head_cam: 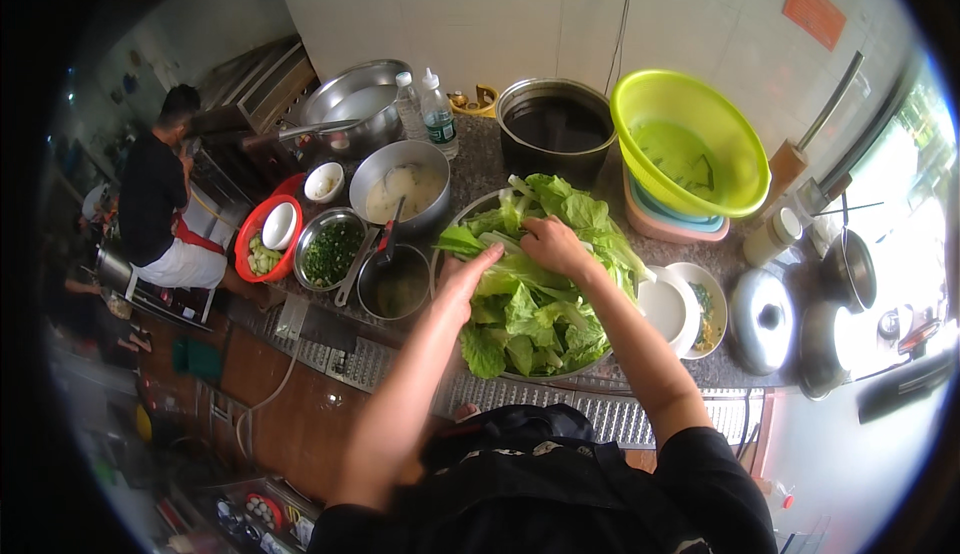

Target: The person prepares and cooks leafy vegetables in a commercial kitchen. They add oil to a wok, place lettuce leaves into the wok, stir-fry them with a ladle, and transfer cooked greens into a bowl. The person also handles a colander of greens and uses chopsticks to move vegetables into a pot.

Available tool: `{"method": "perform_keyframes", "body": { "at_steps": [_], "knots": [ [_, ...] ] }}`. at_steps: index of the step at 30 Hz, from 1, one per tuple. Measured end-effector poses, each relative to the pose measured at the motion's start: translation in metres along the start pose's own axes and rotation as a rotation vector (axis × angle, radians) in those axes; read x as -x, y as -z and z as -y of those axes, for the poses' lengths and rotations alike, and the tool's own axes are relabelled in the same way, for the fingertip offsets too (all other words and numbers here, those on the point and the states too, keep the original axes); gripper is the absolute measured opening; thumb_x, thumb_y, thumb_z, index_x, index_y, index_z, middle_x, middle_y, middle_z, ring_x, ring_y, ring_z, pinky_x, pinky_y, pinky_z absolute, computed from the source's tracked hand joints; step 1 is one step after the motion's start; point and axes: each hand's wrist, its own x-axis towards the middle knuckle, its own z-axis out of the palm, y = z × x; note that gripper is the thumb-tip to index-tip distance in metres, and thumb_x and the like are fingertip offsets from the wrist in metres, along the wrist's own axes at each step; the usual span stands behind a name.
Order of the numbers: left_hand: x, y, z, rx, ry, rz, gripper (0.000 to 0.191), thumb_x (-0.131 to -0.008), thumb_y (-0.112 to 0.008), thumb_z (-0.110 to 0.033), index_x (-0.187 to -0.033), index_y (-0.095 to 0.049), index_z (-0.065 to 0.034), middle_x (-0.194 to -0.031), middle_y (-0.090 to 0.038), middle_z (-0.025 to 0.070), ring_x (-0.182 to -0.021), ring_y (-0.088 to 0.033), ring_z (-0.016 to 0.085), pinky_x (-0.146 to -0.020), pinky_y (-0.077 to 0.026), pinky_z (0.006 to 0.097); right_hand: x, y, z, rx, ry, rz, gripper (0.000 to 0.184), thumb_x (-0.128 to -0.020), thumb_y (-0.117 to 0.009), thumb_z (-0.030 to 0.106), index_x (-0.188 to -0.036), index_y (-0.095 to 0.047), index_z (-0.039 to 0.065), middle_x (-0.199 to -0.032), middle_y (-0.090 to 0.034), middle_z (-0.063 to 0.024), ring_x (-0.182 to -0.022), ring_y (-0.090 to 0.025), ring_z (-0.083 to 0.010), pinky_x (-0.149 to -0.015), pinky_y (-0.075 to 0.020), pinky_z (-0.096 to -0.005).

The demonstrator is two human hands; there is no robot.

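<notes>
A heap of green leafy lettuce (536, 321) fills a wide metal basin (442, 254) on the counter in front of me. My left hand (466, 278) is at the left side of the heap, thumb up against a pale stalk; whether it grips the leaf is unclear. At the top middle of the heap, my right hand (555, 245) has its fingers curled down among the leaves, their tips partly hidden. Left of the basin are a pot of cloudy liquid with a ladle (401, 186), a smaller metal pot (394, 284) and a bowl of chopped greens (330, 254).
Behind the basin stands a deep pot of dark liquid (555, 123), beside stacked plastic baskets (697, 141). White dishes (667, 310) and a metal lid (761, 321) lie to the right. Two plastic bottles (439, 119) stand at the back. Another person (161, 186) is at far left.
</notes>
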Motion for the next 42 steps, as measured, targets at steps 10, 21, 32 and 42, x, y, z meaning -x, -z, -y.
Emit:
{"method": "perform_keyframes", "body": {
  "at_steps": [10, 21, 32, 42],
  "knots": [
    [0.019, -0.018, -0.021, 0.127, -0.237, 0.119, 0.04, -0.073, -0.077, -0.009, -0.107, -0.057, -0.0027, -0.096, -0.062, 0.0054, -0.085, -0.059, 0.014, -0.076, -0.048, 0.0275, 0.046, -0.035, 0.03, -0.264, 0.196, -0.445, 0.013, -0.076, -0.048, 0.006, -0.085, -0.056, 0.0, -0.077, -0.058, -0.0161, -0.079, -0.056, -0.0325, -0.082, -0.0414, -0.0437],
    [-0.011, -0.002, -0.012, 0.069, -0.033, -0.082, 0.033, -0.072, -0.067, -0.002, -0.103, -0.059, 0.0032, -0.09, -0.063, 0.0088, -0.075, -0.061, 0.017, -0.065, -0.05, 0.0302, 0.063, 0.011, 0.032, -0.27, 0.244, -0.025, 0.061, -0.082, -0.064, 0.029, -0.131, -0.043, 0.0, -0.133, -0.041, -0.0246, -0.124, -0.038, -0.0397, -0.103, -0.0327, -0.046],
    [0.002, 0.009, -0.022, 0.213, -0.119, -0.087, 0.035, -0.073, -0.066, -0.005, -0.105, -0.058, 0.0072, -0.093, -0.063, 0.0131, -0.078, -0.063, 0.02, -0.069, -0.052, 0.0323, 0.111, 0.004, 0.041, -0.255, 0.291, -0.252, 0.067, -0.061, -0.066, -0.002, -0.125, -0.056, 0.015, -0.124, -0.052, -0.0202, -0.099, -0.06, -0.0335, -0.081, -0.0518, -0.0385],
    [-0.01, 0.029, -0.002, 0.274, -0.055, -0.222, 0.033, -0.079, -0.065, -0.01, -0.105, -0.056, 0.0098, -0.094, -0.063, 0.0162, -0.079, -0.064, 0.025, -0.067, -0.054, 0.0355, 0.036, 0.058, 0.01, -0.404, 0.08, -0.364, 0.041, -0.07, -0.05, -0.008, -0.108, -0.062, 0.001, -0.097, -0.063, -0.0132, -0.077, -0.063, -0.0183, -0.069, -0.0503, -0.0282]
  ]
}}
